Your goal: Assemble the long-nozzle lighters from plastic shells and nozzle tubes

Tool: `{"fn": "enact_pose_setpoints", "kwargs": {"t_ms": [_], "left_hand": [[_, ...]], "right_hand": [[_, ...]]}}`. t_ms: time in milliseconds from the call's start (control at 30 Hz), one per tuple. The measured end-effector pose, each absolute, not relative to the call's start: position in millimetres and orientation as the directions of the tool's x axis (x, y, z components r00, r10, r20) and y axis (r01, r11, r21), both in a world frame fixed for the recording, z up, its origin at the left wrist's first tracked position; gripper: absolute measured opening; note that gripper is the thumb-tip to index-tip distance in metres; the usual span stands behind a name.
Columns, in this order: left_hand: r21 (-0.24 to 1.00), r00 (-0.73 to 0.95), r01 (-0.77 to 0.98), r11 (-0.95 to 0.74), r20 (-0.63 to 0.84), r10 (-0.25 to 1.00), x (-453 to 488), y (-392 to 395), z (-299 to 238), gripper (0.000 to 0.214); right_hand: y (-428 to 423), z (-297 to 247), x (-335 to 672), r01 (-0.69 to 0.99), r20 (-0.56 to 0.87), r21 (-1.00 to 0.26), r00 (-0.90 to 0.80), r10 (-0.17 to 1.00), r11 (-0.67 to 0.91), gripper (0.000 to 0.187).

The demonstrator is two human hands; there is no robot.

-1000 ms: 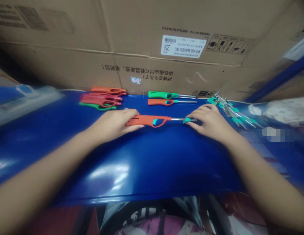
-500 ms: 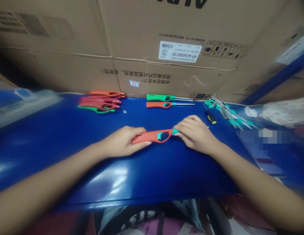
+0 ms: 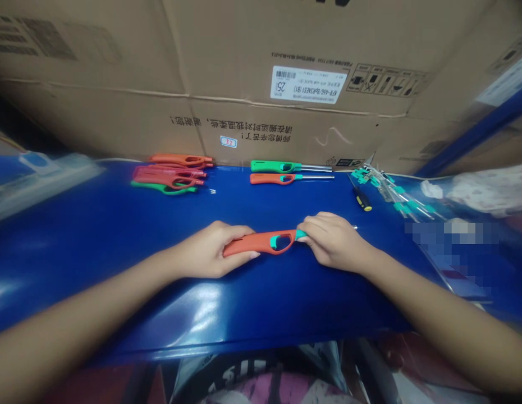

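Observation:
An orange long-neck lighter (image 3: 261, 243) with a teal trigger lies across the middle of the blue table (image 3: 118, 247). My left hand (image 3: 210, 249) is closed round its handle end. My right hand (image 3: 332, 238) is closed over the metal stem end, which is hidden under the fingers. Behind them, two assembled lighters lie side by side near the box: a green one (image 3: 278, 166) and an orange one (image 3: 275, 178). A pile of orange, red and green handle shells (image 3: 168, 174) sits at the back left.
A big cardboard box (image 3: 261, 84) walls off the back of the table. Several metal stems with teal tips (image 3: 387, 188) lie at the back right beside a small black-and-yellow screwdriver (image 3: 362, 199). A clear plastic bag (image 3: 37, 177) lies at the left.
Both hands drew the orange lighter toward me. My right hand slid from the stem's tip up to the teal collar, so the metal stem no longer shows.

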State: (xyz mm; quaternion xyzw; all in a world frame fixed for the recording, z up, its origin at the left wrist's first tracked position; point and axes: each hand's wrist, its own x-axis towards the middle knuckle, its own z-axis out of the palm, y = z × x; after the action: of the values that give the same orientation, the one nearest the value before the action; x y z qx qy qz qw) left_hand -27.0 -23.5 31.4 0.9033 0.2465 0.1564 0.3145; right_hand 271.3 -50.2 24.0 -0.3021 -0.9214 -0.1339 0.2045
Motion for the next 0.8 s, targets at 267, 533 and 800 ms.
{"fn": "enact_pose_setpoints", "kwargs": {"t_ms": [267,533,800], "left_hand": [[0.548,0.811,0.419,-0.724,0.133,0.57,-28,-19,27,0.028],[0.521,0.648,0.463,-0.717,0.352,0.675,-26,-11,19,0.045],[0.54,0.634,0.485,-0.688,0.325,0.701,-27,-10,22,0.029]], "right_hand": [[-47,23,272,0.688,0.288,-0.051,-0.683,0.671,0.723,0.024],[-36,27,284,0.703,0.326,-0.255,-0.584,0.743,0.664,0.014],[-26,31,299,0.723,0.281,-0.281,-0.567,0.774,0.631,0.012]]}}
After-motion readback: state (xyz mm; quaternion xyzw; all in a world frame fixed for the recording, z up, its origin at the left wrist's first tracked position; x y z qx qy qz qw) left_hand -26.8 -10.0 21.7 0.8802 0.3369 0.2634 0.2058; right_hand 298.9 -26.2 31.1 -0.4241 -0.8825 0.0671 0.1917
